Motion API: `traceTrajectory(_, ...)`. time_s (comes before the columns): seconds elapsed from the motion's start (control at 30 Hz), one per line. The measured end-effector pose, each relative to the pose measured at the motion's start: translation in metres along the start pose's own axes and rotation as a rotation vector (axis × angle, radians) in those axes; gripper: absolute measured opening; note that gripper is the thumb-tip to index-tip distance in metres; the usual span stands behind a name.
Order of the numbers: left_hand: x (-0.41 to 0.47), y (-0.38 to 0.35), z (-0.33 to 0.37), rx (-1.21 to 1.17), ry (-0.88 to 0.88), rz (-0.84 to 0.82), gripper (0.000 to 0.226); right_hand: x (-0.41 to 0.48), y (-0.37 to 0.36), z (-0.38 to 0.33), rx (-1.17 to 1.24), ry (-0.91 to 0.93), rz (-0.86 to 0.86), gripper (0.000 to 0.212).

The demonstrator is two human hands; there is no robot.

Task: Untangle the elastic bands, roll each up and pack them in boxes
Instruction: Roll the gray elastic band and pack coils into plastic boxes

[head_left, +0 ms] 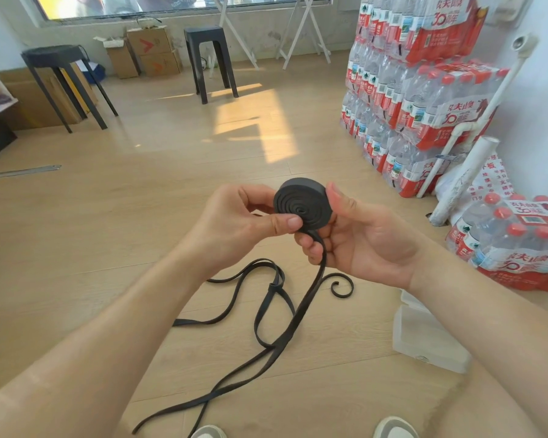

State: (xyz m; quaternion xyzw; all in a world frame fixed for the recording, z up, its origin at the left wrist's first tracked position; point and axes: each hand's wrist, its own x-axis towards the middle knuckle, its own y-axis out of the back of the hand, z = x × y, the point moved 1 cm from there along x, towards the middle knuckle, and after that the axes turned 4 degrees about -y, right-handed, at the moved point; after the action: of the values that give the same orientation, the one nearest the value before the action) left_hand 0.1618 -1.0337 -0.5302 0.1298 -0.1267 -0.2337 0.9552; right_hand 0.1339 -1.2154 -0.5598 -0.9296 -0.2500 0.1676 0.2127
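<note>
Both hands, left hand [234, 222] and right hand [358, 235], pinch rolled band [302, 205]; tail trails over floor [140, 200].

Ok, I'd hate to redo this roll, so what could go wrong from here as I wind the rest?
The loose band on the floor has a knot in it; wound in, it would likely lump the roll or stall the winding.
Only the left hand and right hand pinch the roll, so a slip could let the coils spring loose.
The band's end lies near the shoes; stepping on it might jerk the roll.
</note>
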Motion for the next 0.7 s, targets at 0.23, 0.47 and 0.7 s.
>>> traceTrajectory(0.23,0.000,0.015,0.006,0.350,-0.029,0.095,0.017,-0.002,-0.008,-0.004,-0.696,0.180,0.303,0.044)
traceTrajectory(0.47,0.003,0.023,0.003,0.466,0.072,0.150,0.008,-0.002,-0.012,0.001,-1.288,0.605,0.554,0.055)
traceTrajectory(0.7,0.005,0.023,0.005,0.597,0.136,0.038,0.005,0.001,-0.011,0.001,-1.472,0.680,0.459,0.062)
